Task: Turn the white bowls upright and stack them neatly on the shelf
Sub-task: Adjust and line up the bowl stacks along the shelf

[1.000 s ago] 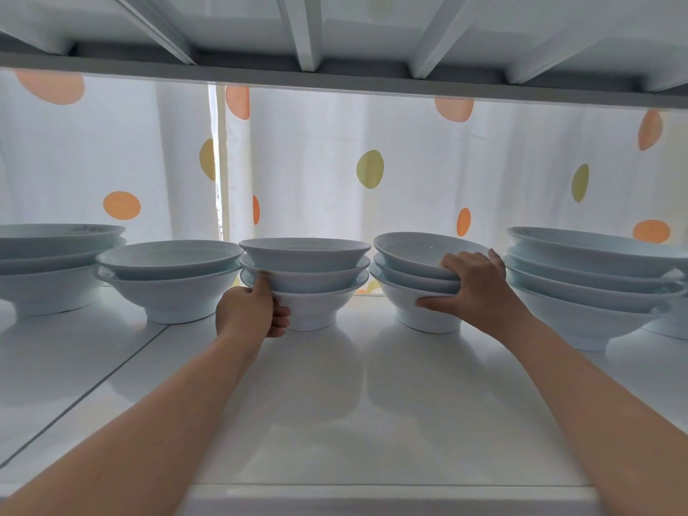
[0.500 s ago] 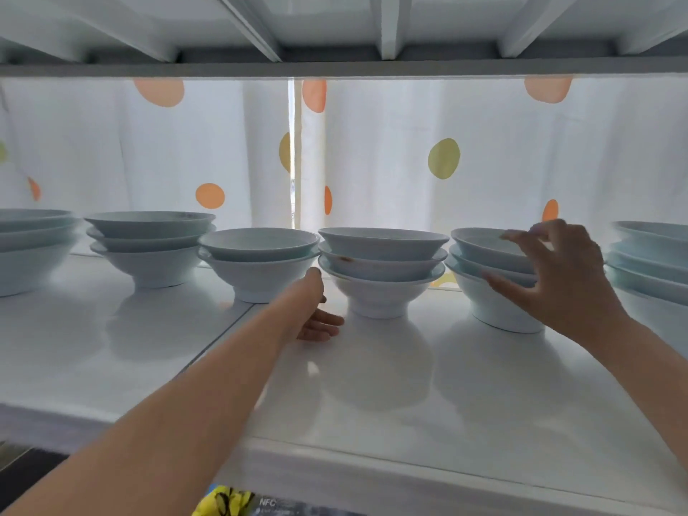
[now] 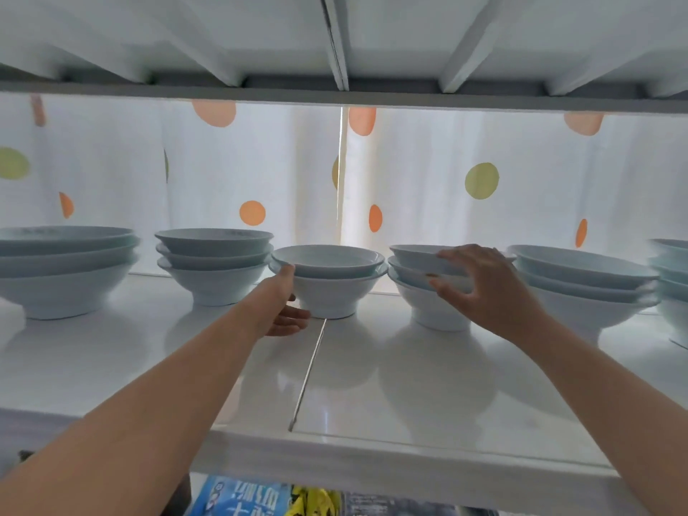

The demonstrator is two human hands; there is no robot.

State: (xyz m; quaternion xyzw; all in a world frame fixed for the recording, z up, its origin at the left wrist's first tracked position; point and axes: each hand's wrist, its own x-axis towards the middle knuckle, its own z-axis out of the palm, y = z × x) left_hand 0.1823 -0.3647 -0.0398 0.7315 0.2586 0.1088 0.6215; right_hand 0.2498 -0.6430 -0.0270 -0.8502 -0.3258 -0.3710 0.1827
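White bowls stand upright in several stacks along the white shelf [image 3: 372, 396]. My left hand [image 3: 283, 310] grips the two-bowl stack [image 3: 335, 288] in the middle, thumb on the lower rim and fingers curled under its side by the foot. My right hand [image 3: 480, 292] lies with spread fingers against the front of the three-bowl stack [image 3: 413, 262] just to the right, its fingertips on the upper rims. A further three-bowl stack [image 3: 214, 266] stands to the left of the middle one.
A wide stack [image 3: 63, 270] stands at the far left, another [image 3: 584, 281] right of my right hand, and one more [image 3: 670, 277] at the right edge. The upper shelf's underside [image 3: 335, 95] hangs low overhead. A dotted curtain [image 3: 465, 180] closes the back.
The view has swung left. Both hands have shifted one stack to the left: the left hand from the three-bowl stack to the two-bowl stack, the right hand onto the three-bowl stack.
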